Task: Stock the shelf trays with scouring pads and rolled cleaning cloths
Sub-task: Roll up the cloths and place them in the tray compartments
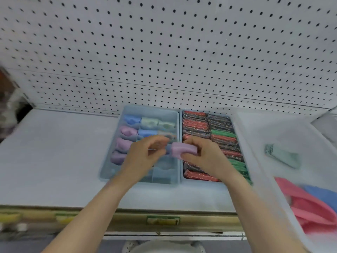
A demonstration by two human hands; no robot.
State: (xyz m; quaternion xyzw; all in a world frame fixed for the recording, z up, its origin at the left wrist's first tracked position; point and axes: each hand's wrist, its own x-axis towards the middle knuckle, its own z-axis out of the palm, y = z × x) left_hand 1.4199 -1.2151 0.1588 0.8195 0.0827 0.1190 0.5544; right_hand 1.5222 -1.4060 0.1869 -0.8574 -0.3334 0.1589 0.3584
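Observation:
A pale blue divided tray (116, 157) on the shelf holds several rolled cloths in blue, mint and purple. Beside it on the right, a second tray (180, 143) is packed with red, green and dark glittery scouring pads (221, 137). Over the seam between the trays, both hands hold a purple rolled cloth (182, 149). My right hand (206, 156) grips its right end with curled fingers. My left hand (145, 154) pinches its left end. The picture is motion-blurred.
A large clear bin (255, 154) at the right holds a mint folded cloth (282, 156) plus pink (310, 207) and blue cloths (322, 194). A white pegboard (164, 52) backs the white shelf (54, 161). Price labels (162, 220) line the shelf's front edge.

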